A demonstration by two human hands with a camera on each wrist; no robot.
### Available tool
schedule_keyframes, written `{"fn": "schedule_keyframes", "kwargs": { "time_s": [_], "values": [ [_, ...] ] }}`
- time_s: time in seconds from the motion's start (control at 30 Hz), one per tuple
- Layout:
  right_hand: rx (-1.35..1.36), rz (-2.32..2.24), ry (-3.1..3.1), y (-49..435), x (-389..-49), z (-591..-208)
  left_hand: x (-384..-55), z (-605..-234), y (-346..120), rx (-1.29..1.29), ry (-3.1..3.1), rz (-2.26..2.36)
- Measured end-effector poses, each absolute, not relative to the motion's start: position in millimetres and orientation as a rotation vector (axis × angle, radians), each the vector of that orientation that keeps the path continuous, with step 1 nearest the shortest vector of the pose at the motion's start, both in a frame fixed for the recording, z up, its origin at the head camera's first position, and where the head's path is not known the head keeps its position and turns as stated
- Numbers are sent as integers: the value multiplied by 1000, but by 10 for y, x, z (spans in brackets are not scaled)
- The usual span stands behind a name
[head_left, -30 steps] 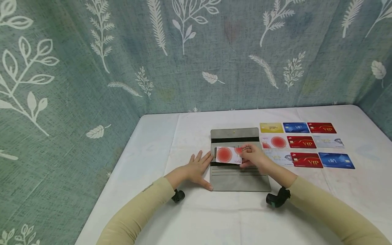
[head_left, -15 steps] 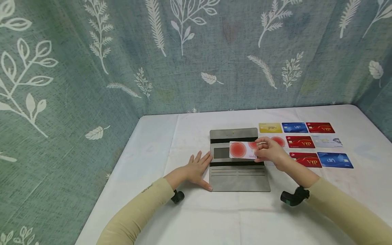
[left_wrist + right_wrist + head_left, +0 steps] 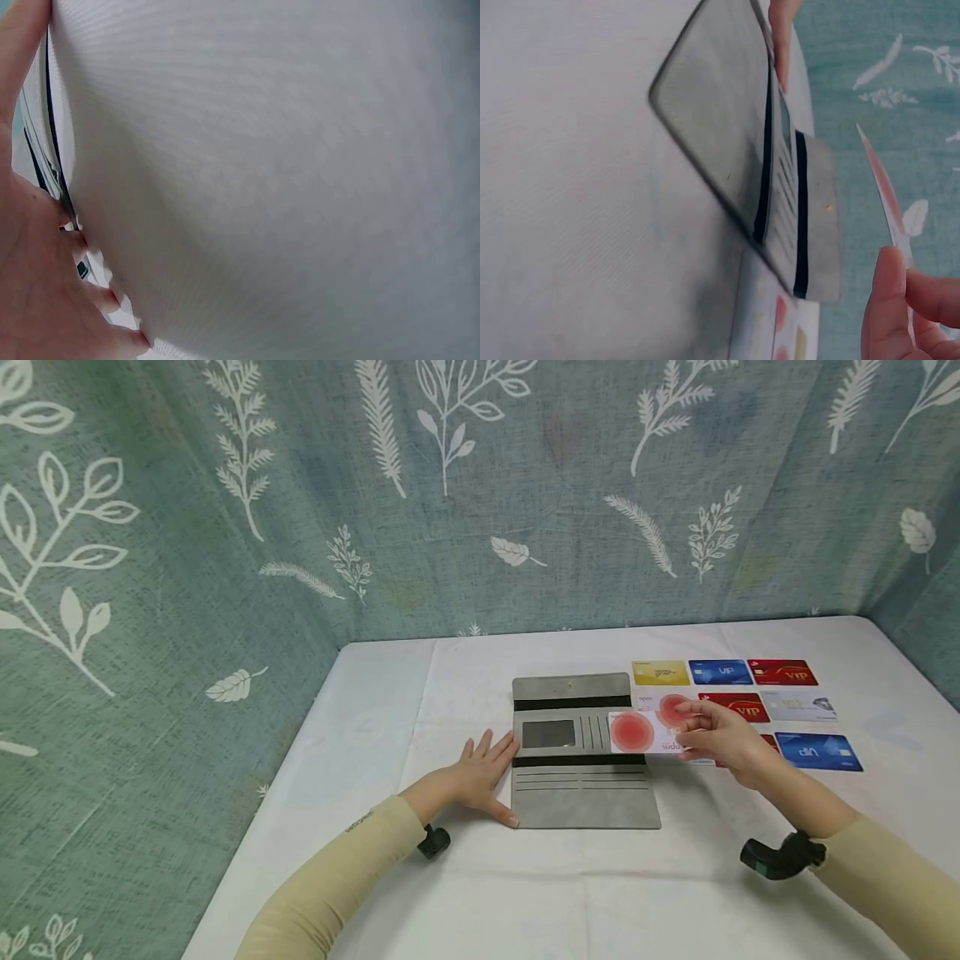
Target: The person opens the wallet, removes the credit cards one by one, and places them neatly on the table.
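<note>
A grey wallet point(image 3: 585, 806) lies unfolded on the white table, showing card slots and a clear window. My left hand point(image 3: 480, 777) rests flat with spread fingers at the wallet's left edge; the left wrist view shows its fingers point(image 3: 97, 296) against the white cloth. Between thumb and fingers, my right hand point(image 3: 723, 739) pinches a white card with red circles point(image 3: 632, 732), over the wallet's right edge. In the right wrist view this card point(image 3: 885, 187) appears nearly edge-on, raised above the table. Behind it and the hand, some of the laid-out cards are partly hidden.
Right of the wallet, cards lie in rows: a yellow card point(image 3: 660, 673), blue cards point(image 3: 720, 672), red VIP cards point(image 3: 782, 672) and a silver card point(image 3: 801, 706). A leafy green curtain point(image 3: 450, 585) hangs behind the white table point(image 3: 420, 693).
My right hand has carried the white-and-red card rightward from over the wallet's window to its right edge, uncovering the window and slots. The left hand stays in place.
</note>
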State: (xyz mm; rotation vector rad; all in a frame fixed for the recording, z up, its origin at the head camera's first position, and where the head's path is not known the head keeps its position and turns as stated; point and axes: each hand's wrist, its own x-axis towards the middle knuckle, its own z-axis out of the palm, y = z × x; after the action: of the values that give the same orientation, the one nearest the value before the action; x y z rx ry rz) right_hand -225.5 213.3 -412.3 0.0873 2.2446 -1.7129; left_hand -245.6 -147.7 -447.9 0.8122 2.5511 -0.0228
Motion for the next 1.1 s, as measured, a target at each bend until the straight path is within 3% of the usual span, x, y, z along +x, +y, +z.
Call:
{"fn": "schedule_keyframes", "kwargs": {
  "time_s": [0.6,1.1],
  "values": [
    [135,-1583,2245,2638,-1902,-4323,-2478,-4515,-1485,808,2548,-1],
    [182,-1464,2329,2639,-1766,-4528,-2468,-4505,-1481,811,2553,-5]
  ]
}}
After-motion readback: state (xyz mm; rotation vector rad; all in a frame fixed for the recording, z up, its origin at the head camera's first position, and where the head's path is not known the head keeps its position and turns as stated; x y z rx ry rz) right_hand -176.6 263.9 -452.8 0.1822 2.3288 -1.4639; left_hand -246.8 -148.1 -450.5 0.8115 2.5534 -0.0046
